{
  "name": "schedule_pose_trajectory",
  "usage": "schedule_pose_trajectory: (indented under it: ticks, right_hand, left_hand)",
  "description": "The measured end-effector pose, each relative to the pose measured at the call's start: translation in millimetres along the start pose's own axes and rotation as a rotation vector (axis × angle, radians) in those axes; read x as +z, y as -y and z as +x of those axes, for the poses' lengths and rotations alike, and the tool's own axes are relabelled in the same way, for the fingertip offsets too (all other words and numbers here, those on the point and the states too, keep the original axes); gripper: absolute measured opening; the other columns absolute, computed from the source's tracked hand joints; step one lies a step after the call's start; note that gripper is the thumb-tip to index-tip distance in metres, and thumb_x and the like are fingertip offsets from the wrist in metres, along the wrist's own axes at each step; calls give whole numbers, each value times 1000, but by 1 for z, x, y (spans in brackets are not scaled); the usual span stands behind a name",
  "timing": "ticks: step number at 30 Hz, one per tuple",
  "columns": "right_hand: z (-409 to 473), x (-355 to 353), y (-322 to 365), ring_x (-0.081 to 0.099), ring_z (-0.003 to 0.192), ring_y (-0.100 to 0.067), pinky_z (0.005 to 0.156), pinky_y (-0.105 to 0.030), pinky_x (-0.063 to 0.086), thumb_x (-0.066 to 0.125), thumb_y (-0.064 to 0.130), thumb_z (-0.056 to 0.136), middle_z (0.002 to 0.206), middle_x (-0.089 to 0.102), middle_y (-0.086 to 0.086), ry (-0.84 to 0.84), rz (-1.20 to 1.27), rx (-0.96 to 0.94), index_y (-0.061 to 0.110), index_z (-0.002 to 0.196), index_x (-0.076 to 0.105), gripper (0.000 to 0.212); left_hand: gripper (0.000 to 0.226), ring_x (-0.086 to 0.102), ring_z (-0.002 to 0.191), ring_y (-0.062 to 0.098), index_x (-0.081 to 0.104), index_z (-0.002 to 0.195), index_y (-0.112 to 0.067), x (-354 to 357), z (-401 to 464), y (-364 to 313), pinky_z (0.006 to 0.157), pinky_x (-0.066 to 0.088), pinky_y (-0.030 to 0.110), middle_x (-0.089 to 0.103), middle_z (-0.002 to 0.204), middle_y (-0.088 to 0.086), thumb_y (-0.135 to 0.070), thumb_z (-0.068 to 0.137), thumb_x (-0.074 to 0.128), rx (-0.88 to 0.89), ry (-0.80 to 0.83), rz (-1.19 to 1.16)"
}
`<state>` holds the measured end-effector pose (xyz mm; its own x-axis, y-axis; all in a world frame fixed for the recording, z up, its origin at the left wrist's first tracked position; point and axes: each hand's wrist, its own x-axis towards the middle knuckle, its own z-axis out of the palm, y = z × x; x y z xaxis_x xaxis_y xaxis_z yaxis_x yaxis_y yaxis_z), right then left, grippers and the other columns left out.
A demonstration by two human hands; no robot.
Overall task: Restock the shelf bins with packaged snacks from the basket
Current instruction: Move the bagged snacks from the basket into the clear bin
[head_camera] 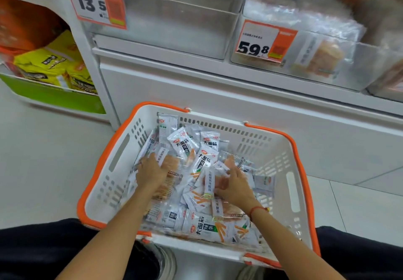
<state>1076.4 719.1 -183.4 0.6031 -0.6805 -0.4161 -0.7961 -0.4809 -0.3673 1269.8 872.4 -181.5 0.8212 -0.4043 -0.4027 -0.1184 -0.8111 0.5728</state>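
From the head camera, a white basket (281, 148) with orange rim and handles sits on the pale floor just in front of a white shelf unit, between the person's dark-clad knees. It is filled with a loose heap of snack packets (196, 164), silver-white wrappers printed with black characters and orange sticks, mixed with clear packs that show orange contents. The left hand (151, 170) lies palm down on the left side of the heap, fingers spread and bent over a clear pack of orange snacks (172, 166); whether it has actually closed on that pack cannot be told. The right hand (234, 183), with a red cord on its wrist, reaches into the middle of the heap, fingers extended among the packets and the thumb against a narrow upright packet (208, 183); a firm grip cannot be made out. Above the basket, a clear shelf bin (174, 26) carries an orange price tag (96, 2) reading 13.5 at its left. To the right a second clear bin (370, 61) holds clear-wrapped goods behind a price label (265, 41) reading 59.8. At far left, yellow bags (50, 65) stand in a green-fronted rack (54, 98).
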Motion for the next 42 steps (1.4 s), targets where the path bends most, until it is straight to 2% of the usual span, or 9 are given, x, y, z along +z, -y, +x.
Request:
schedule_pose_trajectory:
  ticks: [3,7,9,15,23,27,33,38,42]
  right_hand:
    - [17,15,-12,51,115,-25,100,-46,46,70,72,39,119,53,-8,69,130,221,-1,137,39,126]
    - [37,20,-25,58,92,-20,79,-35,54,77,59,33,104,60,-8,44,227,261,9,110,46,96]
    - [36,13,-17,63,92,-16,76,-31,56,81,61,27,103,66,-2,32,257,233,9,117,49,109]
    - [3,-27,5,58,76,-15,61,-25,52,73,11,79,94,60,-9,27,608,201,13,87,48,26]
    - [-20,-103,-9,62,109,-34,94,-38,51,66,0,84,115,66,-18,122,948,-11,2,118,56,36]
    - [-24,-120,-7,62,98,-17,80,-22,48,63,5,87,115,63,-7,88,1062,9,16,115,51,33]
    - [-9,-119,2,65,91,-22,69,-24,56,69,7,84,104,65,-9,-383,852,-79,5,112,53,33]
    - [-11,-113,24,65,92,-21,69,-24,56,74,17,81,112,65,-12,-82,943,-153,10,122,50,48]
    - [-14,-96,42,59,99,-15,72,-20,54,74,18,81,111,60,-3,-209,850,-175,12,122,51,47]
  left_hand:
    - [69,44,125,38,38,138,-9,-4,0,-5,102,40,49,48,137,17,-44,85,63,-84,-35,-92]
    - [63,53,115,37,47,129,-9,-15,-4,-11,97,44,47,55,128,14,-35,79,73,-106,-117,-28]
    - [63,56,112,34,52,128,-12,-17,-10,-13,94,47,43,58,126,12,-36,75,78,-80,-90,-43]
    - [29,58,102,23,60,112,-17,-28,-21,-15,91,45,35,63,117,5,-30,87,66,53,60,-314]
    - [38,55,102,19,48,133,-11,-37,-29,-40,81,46,31,57,120,5,-20,96,53,79,233,-511]
    - [41,51,115,17,44,138,-21,-39,-31,-55,91,42,31,52,130,-2,-27,98,50,105,249,-645]
    - [27,58,105,24,47,124,-19,-33,-29,-65,83,49,35,56,123,6,-19,97,50,107,82,-660]
    - [27,56,108,25,43,127,-20,-19,-38,-73,85,45,38,59,112,4,-18,101,40,37,293,-730]
    - [30,62,92,21,55,120,-19,-14,-44,-85,81,47,35,67,103,5,-13,101,33,-62,505,-940]
